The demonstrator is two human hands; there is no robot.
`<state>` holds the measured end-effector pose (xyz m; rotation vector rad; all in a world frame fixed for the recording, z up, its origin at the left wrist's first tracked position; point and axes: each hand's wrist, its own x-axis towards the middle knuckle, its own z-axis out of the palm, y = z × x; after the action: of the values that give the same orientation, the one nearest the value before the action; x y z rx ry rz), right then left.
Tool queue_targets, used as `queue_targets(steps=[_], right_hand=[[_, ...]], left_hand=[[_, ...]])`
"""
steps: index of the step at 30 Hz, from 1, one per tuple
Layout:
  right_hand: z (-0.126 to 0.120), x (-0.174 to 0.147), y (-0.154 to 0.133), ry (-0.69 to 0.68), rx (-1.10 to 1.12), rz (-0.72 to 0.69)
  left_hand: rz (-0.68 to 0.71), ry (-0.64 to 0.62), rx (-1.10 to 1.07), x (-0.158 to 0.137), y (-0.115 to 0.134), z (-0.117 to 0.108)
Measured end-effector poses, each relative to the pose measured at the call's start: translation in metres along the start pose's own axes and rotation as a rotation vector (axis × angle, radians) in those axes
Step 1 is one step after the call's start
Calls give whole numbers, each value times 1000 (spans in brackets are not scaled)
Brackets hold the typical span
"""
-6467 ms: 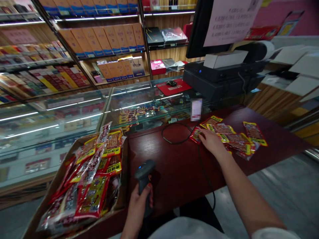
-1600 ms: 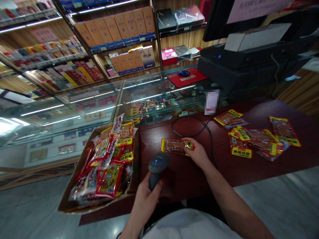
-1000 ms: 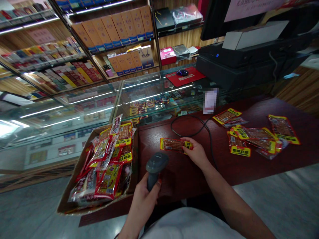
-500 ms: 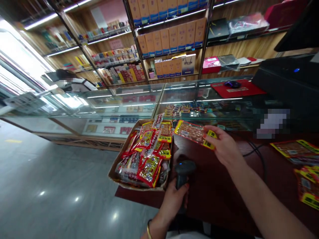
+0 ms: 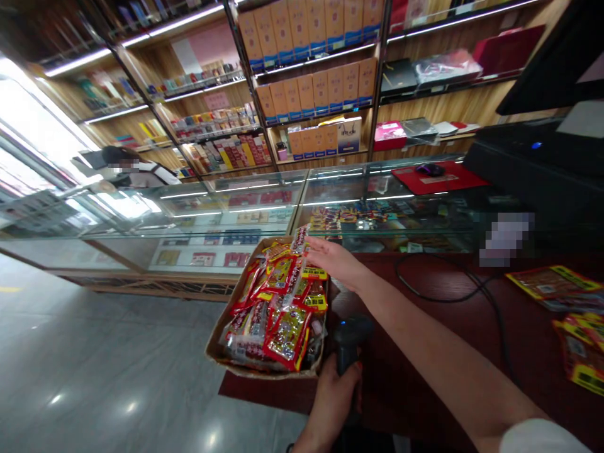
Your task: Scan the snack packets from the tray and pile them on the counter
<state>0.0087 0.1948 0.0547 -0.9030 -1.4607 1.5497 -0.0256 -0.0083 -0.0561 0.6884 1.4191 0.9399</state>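
My left hand (image 5: 336, 395) is wrapped round the handle of a dark barcode scanner (image 5: 352, 336), held upright over the counter's front edge. My right hand (image 5: 333, 259) reaches across to the far right corner of a cardboard box (image 5: 218, 336). Its fingers are stretched out over the snack packets (image 5: 287, 336) heaped inside, and the fingertips seem to touch them. These packets are red and yellow with clear windows. Among them near my fingertips stands a clear packet with dark red print (image 5: 300, 240). What lies under my right palm is hidden.
More snack packets (image 5: 554, 282) lie at the right on the dark red counter (image 5: 438, 286), beside a black cable (image 5: 495, 308). A glass display case (image 5: 226, 220) runs behind. A mouse (image 5: 430, 169) sits on a red mat. At the far left is another person (image 5: 146, 173).
My right hand has moved left from above the counter to the box. The snack packet it held is no longer distinguishable in it. My left hand still holds the scanner, slightly lower in view.
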Motion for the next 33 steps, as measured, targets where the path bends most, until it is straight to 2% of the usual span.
queue_targets(steps=[2, 4, 7, 9, 11, 14, 16, 20, 23, 26, 30, 33], right_hand=[[-35, -35, 10, 42, -82, -20], [-83, -74, 22, 147, -204, -2], [-176, -136, 34, 439, -462, 84], [-241, -179, 36, 664, -663, 179], [-298, -214, 35, 819, -846, 288], [-360, -238, 36, 894, -1042, 446], [-383, -233, 40, 871, -1140, 520], [-393, -204, 53, 782, -1308, 543], [-382, -194, 57, 732, -1419, 511], [-365, -202, 50, 711, -1509, 464], [-325, -222, 27, 766, -1571, 345], [-266, -228, 23, 738, -1566, 223]], left_hand=[[-6, 0, 24, 0, 3, 0], [-4, 12, 45, 3, 5, -1], [-13, 7, 73, 12, 8, -1], [-12, -14, 81, 14, 10, 0], [-2, -18, 89, 13, 12, 1], [14, 19, 86, 9, 15, 5], [22, 40, 78, 7, 16, 7], [19, 60, 68, 7, 17, 8], [25, 70, 60, 8, 14, 7], [23, 81, 60, 7, 13, 7], [33, 55, 69, 3, 17, 9], [45, 31, 72, 0, 20, 11]])
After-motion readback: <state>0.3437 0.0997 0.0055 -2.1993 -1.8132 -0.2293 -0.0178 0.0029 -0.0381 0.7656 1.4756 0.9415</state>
